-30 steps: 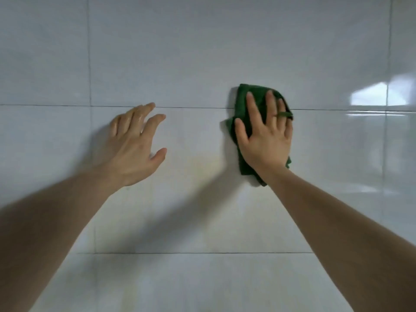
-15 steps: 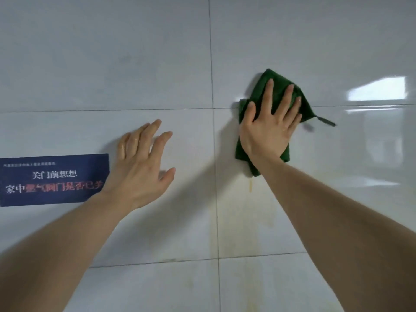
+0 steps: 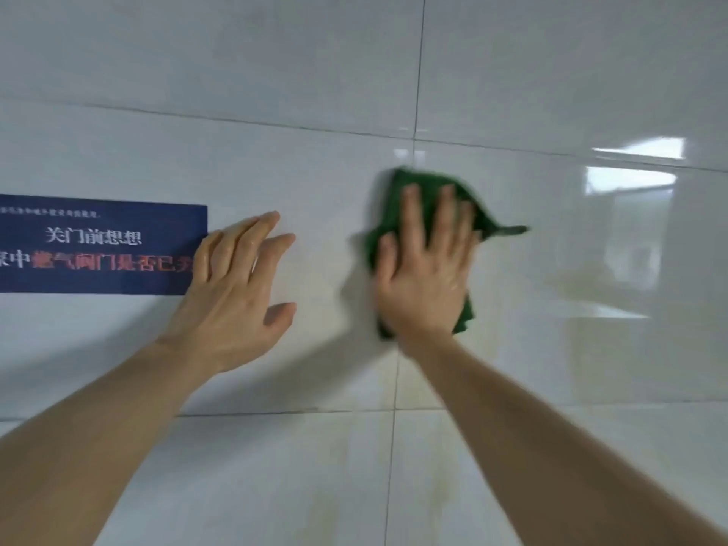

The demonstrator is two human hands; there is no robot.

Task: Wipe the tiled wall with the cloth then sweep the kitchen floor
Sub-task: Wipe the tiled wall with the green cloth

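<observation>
A white tiled wall point(image 3: 299, 72) fills the view. My right hand point(image 3: 425, 269) lies flat with its palm pressing a crumpled green cloth point(image 3: 425, 183) against the wall, over a vertical grout line. The cloth sticks out above the fingers and to the right, where a thin tag point(image 3: 512, 231) trails. My left hand point(image 3: 232, 297) rests flat on the wall to the left of the cloth, fingers spread, holding nothing. Faint yellowish streaks point(image 3: 417, 388) run down the tiles below the cloth.
A dark blue sticker point(image 3: 98, 246) with white and red writing is stuck to the wall at the left; the fingers of my left hand overlap its right edge. A bright window reflection point(image 3: 638, 151) shines on the tiles at the upper right.
My right hand has slid the cloth down the wall and slightly left. The view has shifted, so the blue sticker appears and sits higher. My left hand now overlaps the sticker's right edge.
</observation>
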